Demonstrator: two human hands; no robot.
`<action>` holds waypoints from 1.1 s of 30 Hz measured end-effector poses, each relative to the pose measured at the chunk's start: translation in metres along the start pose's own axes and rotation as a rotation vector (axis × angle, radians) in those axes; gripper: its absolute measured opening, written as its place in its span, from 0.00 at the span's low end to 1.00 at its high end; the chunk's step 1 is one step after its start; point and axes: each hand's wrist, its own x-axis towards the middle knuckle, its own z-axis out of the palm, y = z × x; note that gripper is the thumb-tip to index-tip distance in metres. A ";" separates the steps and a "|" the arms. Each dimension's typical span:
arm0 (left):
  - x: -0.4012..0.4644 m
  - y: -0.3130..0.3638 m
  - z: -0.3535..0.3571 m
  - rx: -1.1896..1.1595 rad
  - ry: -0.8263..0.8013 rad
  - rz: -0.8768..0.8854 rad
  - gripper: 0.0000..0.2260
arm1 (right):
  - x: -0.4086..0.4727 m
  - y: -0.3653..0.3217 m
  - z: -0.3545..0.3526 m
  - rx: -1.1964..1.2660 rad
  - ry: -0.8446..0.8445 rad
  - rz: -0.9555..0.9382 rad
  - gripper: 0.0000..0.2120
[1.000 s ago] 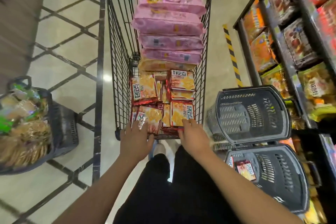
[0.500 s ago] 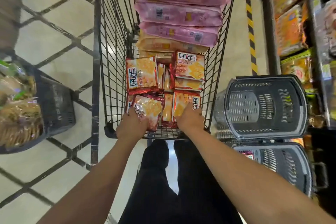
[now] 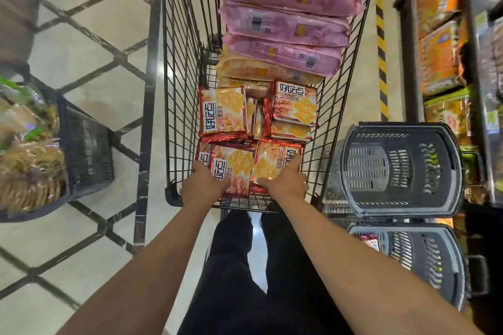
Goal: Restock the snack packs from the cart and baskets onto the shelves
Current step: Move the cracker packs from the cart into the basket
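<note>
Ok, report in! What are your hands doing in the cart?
Left hand gripping one red cracker pack. Right hand gripping the next pack. Both still in the cart. Nothing blocking.

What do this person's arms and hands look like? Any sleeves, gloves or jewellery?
Both arms are bare as far up as the view shows, with no sleeve visible. The left hand and right hand wear no gloves, and no watch, bracelet or ring shows. Below the arms, the person wears dark trousers.
</note>
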 end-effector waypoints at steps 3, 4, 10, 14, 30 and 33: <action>0.006 -0.002 -0.003 -0.025 -0.094 -0.006 0.30 | 0.003 0.005 -0.003 0.051 -0.003 0.008 0.55; 0.007 -0.002 -0.004 -0.045 -0.118 -0.002 0.28 | 0.002 0.005 -0.005 0.071 -0.001 0.005 0.54; 0.000 0.002 -0.016 -0.303 -0.174 0.006 0.13 | -0.013 0.008 -0.019 0.144 0.065 -0.021 0.52; -0.006 -0.002 -0.028 -0.436 -0.180 0.001 0.11 | -0.026 0.013 -0.023 0.212 0.143 -0.184 0.44; -0.076 -0.003 -0.087 -0.844 -0.169 0.093 0.28 | -0.113 0.054 -0.073 1.026 0.254 -0.107 0.36; -0.090 0.003 -0.086 -0.896 -0.104 0.165 0.27 | -0.124 0.076 -0.080 1.182 0.236 -0.002 0.29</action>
